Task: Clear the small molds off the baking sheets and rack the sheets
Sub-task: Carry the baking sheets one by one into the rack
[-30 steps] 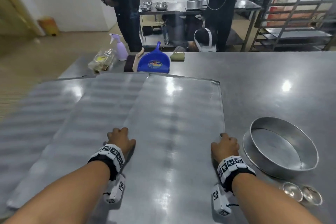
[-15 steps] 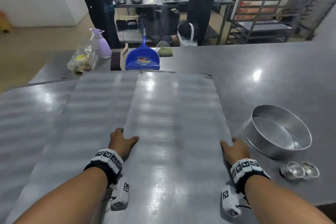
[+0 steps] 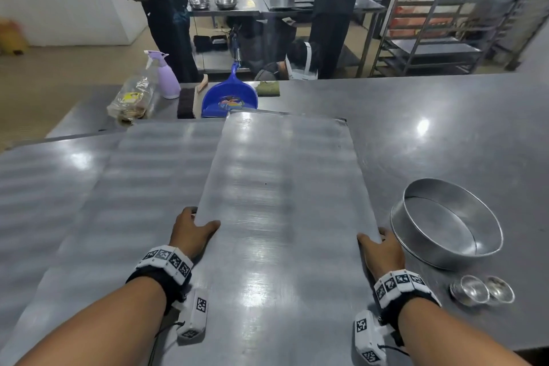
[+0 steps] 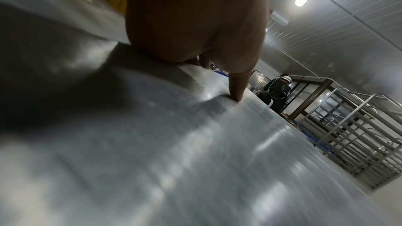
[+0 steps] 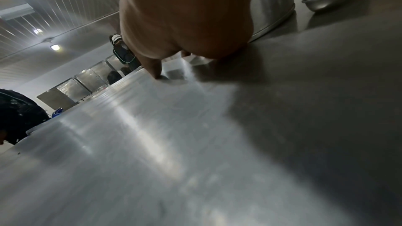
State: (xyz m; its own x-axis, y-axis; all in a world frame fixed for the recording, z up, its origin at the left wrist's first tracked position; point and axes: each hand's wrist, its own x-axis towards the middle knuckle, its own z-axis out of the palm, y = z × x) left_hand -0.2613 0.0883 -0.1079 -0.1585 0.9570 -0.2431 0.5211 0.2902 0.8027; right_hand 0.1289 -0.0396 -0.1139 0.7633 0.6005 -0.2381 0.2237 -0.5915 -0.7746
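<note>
A long bare baking sheet (image 3: 282, 187) lies lengthwise before me, overlapping a second sheet (image 3: 142, 187) to its left. My left hand (image 3: 193, 229) grips its left edge, thumb on top and fingers curled under. My right hand (image 3: 381, 246) grips the right edge the same way. The wrist views show each thumb pressed on the sheet's top (image 4: 195, 143) (image 5: 152, 135). Two small round molds (image 3: 482, 290) sit on the table at the right, off the sheets. The tall sheet rack (image 3: 451, 15) stands beyond the table at the far right.
A round cake tin (image 3: 445, 226) stands close to my right hand. A blue dustpan (image 3: 230, 98), brush, purple spray bottle (image 3: 166, 77) and a bagged item line the table's far edge. Two people in dark clothes stand at a back table with bowls.
Both hands have shifted their hold, with thumbs now over the sheet's top. The sheet has swung straighter, and my view has lifted toward the rack.
</note>
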